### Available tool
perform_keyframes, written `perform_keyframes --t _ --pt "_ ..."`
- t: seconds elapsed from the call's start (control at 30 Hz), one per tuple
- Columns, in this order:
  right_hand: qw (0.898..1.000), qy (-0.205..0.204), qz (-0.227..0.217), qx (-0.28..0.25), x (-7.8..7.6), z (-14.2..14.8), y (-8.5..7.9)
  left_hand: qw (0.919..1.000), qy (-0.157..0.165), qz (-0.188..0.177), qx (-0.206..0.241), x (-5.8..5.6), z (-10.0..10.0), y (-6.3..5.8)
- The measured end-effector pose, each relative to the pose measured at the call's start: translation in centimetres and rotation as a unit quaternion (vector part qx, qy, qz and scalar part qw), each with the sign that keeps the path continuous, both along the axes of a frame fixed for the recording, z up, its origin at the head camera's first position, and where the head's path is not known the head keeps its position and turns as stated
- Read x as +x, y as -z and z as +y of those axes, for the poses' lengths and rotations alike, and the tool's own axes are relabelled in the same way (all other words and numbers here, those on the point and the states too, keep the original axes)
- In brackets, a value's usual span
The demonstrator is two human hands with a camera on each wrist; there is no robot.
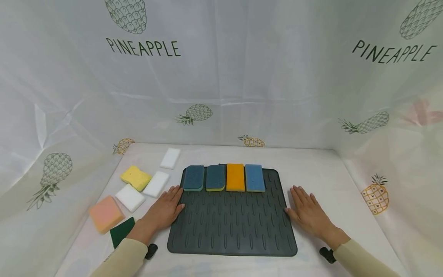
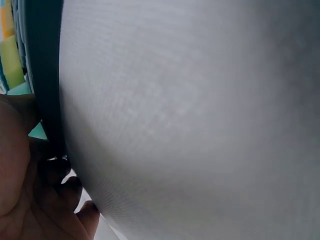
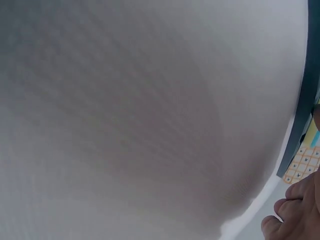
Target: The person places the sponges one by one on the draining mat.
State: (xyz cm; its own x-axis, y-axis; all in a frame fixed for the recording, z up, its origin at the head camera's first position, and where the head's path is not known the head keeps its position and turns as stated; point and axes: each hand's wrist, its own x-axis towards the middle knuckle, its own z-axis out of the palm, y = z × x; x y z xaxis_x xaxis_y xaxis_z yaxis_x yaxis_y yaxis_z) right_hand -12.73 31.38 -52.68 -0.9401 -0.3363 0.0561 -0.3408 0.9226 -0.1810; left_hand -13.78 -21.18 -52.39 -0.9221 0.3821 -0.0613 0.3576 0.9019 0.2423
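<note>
A dark grey ribbed mat [image 1: 232,227] lies between my hands. My left hand [image 1: 164,209] rests on the table, fingers straight, its thumb and fingertips at the mat's left edge. On the opposite side, my right hand [image 1: 308,217] lies with extended fingers, thumb against the right edge. Along the mat's far edge stand a dark blue sponge [image 1: 194,178], a second dark blue sponge [image 1: 215,177] with a yellow side, an orange sponge [image 1: 235,177] and a lighter blue sponge [image 1: 255,178]. The left wrist view shows part of the left hand [image 2: 50,200] beside the mat's edge [image 2: 46,65].
Left of the mat lie a yellow sponge [image 1: 136,178], white sponges [image 1: 130,197], a pink and orange sponge block [image 1: 106,214] and a dark green scouring pad [image 1: 121,231] partly behind the left forearm. A pineapple-print sheet [image 1: 242,77] rises behind the table.
</note>
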Motion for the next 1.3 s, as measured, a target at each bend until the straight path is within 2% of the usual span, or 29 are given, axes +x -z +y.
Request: perform_keyframes --t 0.23,0.6,0.87,1.1,1.3 --pt "1.0 0.003 -0.017 0.001 0.25 -0.26 0.29 1.0 0.0 0.004 0.002 0.17 0.15 -0.07" --pt "0.999 -0.028 0.02 0.032 0.05 -0.65 0.56 1.0 -0.002 -0.003 0.003 0.17 0.0 0.05" --pt "0.994 -0.071 0.063 0.046 0.09 -0.6 0.97 1.0 -0.001 -0.003 0.007 0.15 -0.04 -0.08" --pt "0.993 -0.091 0.047 0.056 0.02 -0.27 0.93 1.0 0.001 -0.005 0.006 0.04 -0.11 0.1" --pt "0.99 -0.115 0.057 0.057 -0.15 -0.18 0.81 1.0 0.003 -0.003 0.003 -0.06 -0.31 0.13"
